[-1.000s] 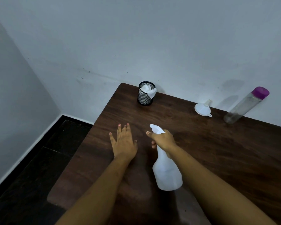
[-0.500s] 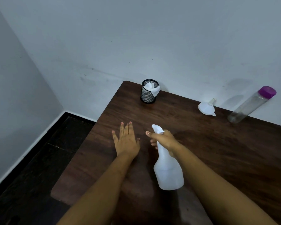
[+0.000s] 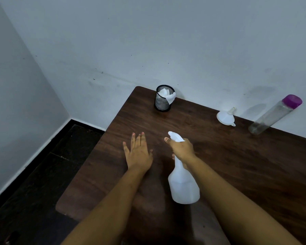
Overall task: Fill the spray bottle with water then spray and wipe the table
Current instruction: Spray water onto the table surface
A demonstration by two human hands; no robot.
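The spray bottle (image 3: 183,184) shows in the head view over the near middle of the table (image 3: 237,165), tilted with its nozzle forward; whether its base touches the wood is unclear. It looks like thin, light, translucent plastic, and no water level can be read. The smooth body could slip when wet, so the narrow neck is the safest hold. The right hand (image 3: 181,149) grips there, fingers curled under the trigger head. The left hand (image 3: 139,152) lies flat beside it, fingers straight, holding nothing.

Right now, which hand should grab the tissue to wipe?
Probably the left hand: it lies flat and free on the table, nearer the tissue in the mesh cup. The right hand grips the spray bottle.
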